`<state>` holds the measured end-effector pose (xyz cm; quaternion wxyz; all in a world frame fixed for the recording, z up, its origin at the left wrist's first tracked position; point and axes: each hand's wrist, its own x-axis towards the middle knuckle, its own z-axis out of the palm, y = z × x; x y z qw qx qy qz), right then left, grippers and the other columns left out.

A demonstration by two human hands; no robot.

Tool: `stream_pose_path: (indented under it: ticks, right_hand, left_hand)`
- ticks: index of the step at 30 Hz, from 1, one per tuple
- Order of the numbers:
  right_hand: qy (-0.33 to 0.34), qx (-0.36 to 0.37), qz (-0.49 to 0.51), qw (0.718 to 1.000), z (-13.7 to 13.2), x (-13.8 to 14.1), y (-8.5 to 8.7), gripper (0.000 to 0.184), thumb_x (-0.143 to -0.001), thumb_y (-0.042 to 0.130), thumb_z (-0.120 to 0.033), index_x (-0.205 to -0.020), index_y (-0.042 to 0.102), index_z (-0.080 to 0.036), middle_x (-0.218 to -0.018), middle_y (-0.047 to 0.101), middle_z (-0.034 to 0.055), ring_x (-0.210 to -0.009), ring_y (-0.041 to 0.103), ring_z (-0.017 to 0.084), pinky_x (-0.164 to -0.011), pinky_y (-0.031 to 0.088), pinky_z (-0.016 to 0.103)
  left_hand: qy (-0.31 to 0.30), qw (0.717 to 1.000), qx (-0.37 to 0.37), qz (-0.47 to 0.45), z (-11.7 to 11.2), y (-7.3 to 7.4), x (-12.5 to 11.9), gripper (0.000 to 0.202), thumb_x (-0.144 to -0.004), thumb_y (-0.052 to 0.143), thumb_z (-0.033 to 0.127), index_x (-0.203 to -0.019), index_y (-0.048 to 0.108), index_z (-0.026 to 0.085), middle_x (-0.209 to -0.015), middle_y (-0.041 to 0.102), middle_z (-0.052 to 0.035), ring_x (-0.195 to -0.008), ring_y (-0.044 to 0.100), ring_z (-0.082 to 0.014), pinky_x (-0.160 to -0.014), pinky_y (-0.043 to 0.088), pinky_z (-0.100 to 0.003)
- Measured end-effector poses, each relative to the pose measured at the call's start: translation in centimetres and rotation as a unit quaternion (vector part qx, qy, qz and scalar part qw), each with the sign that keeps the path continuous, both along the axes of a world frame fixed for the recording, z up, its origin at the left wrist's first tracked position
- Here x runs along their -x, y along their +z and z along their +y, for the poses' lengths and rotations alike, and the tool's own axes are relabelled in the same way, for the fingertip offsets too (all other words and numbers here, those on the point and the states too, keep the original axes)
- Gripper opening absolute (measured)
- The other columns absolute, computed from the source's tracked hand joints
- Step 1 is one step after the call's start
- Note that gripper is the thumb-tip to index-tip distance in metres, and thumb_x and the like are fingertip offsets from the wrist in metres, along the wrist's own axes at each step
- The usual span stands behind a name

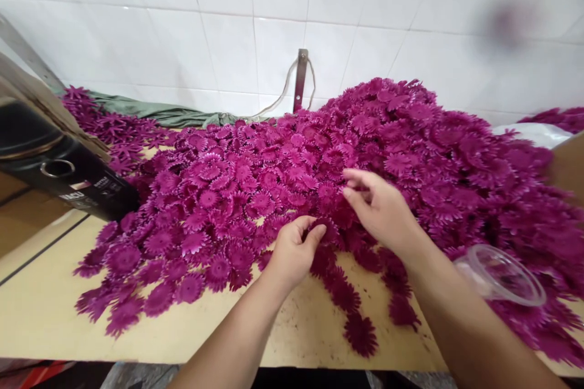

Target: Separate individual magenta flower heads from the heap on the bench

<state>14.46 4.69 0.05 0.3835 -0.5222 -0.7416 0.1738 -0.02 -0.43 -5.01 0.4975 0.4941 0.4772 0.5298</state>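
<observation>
My left hand [294,252] is closed, its thumb and forefinger pinching a magenta fabric flower [326,230] at the front of a big heap. Just right of it, my right hand [381,209] hovers over the heap with thumb and fingertips a little apart. Nothing shows between those fingers. The heap of magenta flowers [255,176] spreads across the table behind both hands. Below them, a few loose flowers [360,333] trail toward the table's front edge. By my right forearm, a clear plastic tub [506,273] rests tilted among the flowers, its contents unclear.
On the left stands a black cylindrical container [86,176] beside cardboard. White tiles [228,42] form the back wall, with a metal bracket [300,79] and cord. Green cloth [155,108] lies along the wall. The pale table [173,334] ends in front of me.
</observation>
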Motion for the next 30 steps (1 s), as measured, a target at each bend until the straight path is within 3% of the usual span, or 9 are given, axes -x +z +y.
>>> stream_pose_path:
  ticks: [2, 4, 9, 13, 18, 22, 25, 28, 30]
  right_hand:
    - [0.069, 0.052, 0.004, 0.996, -2.2, 0.9, -0.4, 0.029, -0.076, 0.055, -0.030, -0.101, 0.059, -0.017, -0.095, 0.065, 0.0096, -0.083, 0.062, 0.020, -0.077, 0.051, 0.036]
    - [0.093, 0.091, 0.004, 0.991, -3.5, 1.6, -0.8, 0.028, -0.073, 0.060, -0.030, -0.099, 0.059, -0.018, -0.094, 0.066, 0.0083, -0.084, 0.062, 0.020, -0.077, 0.050, 0.036]
    - [0.164, 0.151, 0.022, 0.975, -3.4, 2.3, -1.2, 0.015, -0.074, 0.055, -0.018, -0.088, 0.060, -0.019, -0.083, 0.068, 0.0027, -0.076, 0.064, 0.015, -0.070, 0.051, 0.028]
    - [0.051, 0.018, -0.125, 0.991, -3.3, 3.0, -1.2, 0.016, -0.078, 0.049, -0.014, -0.084, 0.063, -0.018, -0.083, 0.069, 0.0057, -0.076, 0.064, 0.018, -0.072, 0.048, 0.030]
    - [-0.031, -0.082, -0.289, 0.953, -2.2, 4.1, -1.0, 0.022, -0.080, 0.042, -0.010, -0.080, 0.063, -0.015, -0.078, 0.068, 0.0099, -0.070, 0.064, 0.022, -0.065, 0.046, 0.030]
    - [-0.110, -0.113, -0.240, 0.958, 1.8, 2.4, 0.3, 0.023, -0.079, 0.041, -0.008, -0.082, 0.063, -0.013, -0.080, 0.068, 0.0111, -0.076, 0.063, 0.023, -0.072, 0.046, 0.032]
    - [-0.144, -0.118, -0.153, 0.971, 3.8, 0.4, 1.6, 0.028, -0.076, 0.047, -0.011, -0.100, 0.062, -0.011, -0.092, 0.067, 0.0132, -0.086, 0.062, 0.025, -0.080, 0.046, 0.038]
    - [-0.079, -0.120, -0.107, 0.984, 2.5, -0.1, 2.1, 0.037, -0.074, 0.055, -0.019, -0.111, 0.060, -0.015, -0.112, 0.060, 0.0140, -0.101, 0.056, 0.027, -0.086, 0.044, 0.044]
    - [0.025, -0.064, -0.083, 0.994, 0.3, 0.5, 1.9, 0.027, -0.074, 0.056, -0.025, -0.099, 0.065, -0.019, -0.106, 0.064, 0.0099, -0.098, 0.058, 0.025, -0.084, 0.046, 0.042]
  left_hand:
    - [0.021, 1.000, 0.006, 0.006, 0.1, -0.2, 0.1, 0.030, -0.068, 0.057, 0.043, -0.056, 0.044, 0.018, -0.053, 0.038, 0.0054, -0.052, 0.034, -0.0092, -0.052, 0.032, -0.023]
    - [0.048, 0.999, 0.010, 0.016, 0.3, -0.4, 0.2, 0.037, -0.067, 0.055, 0.049, -0.053, 0.038, 0.019, -0.052, 0.032, 0.0060, -0.052, 0.031, -0.0088, -0.050, 0.028, -0.023]
    - [0.028, 0.999, 0.034, 0.012, 0.6, -0.5, 0.3, 0.046, -0.067, 0.047, 0.062, -0.052, 0.035, 0.020, -0.052, 0.029, 0.0058, -0.052, 0.030, -0.0090, -0.051, 0.029, -0.023]
    - [0.024, 0.999, -0.009, 0.037, 0.4, -0.7, 0.0, 0.039, -0.073, 0.045, 0.055, -0.057, 0.037, 0.020, -0.056, 0.034, 0.0047, -0.055, 0.032, -0.0101, -0.053, 0.031, -0.024]
    - [0.059, 0.986, -0.069, 0.141, 0.1, -1.3, -0.3, 0.026, -0.078, 0.044, 0.034, -0.060, 0.032, 0.021, -0.058, 0.034, 0.0047, -0.057, 0.033, -0.0109, -0.055, 0.029, -0.024]
    - [0.066, 0.979, -0.091, 0.170, -0.4, -1.2, -0.2, 0.027, -0.078, 0.043, 0.030, -0.058, 0.028, 0.021, -0.056, 0.029, 0.0057, -0.054, 0.029, -0.0103, -0.053, 0.025, -0.025]
    - [0.056, 0.986, -0.067, 0.143, -0.5, -0.9, 0.0, 0.029, -0.079, 0.042, 0.033, -0.058, 0.026, 0.021, -0.055, 0.025, 0.0063, -0.053, 0.026, -0.0097, -0.052, 0.024, -0.025]
    - [0.040, 0.994, -0.036, 0.098, -0.3, -0.8, 0.0, 0.033, -0.077, 0.043, 0.040, -0.056, 0.026, 0.021, -0.054, 0.024, 0.0065, -0.052, 0.024, -0.0091, -0.051, 0.023, -0.024]
    - [0.030, 0.997, -0.023, 0.062, 0.0, -0.8, 0.0, 0.037, -0.076, 0.045, 0.046, -0.056, 0.027, 0.021, -0.054, 0.024, 0.0066, -0.052, 0.024, -0.0088, -0.050, 0.023, -0.024]
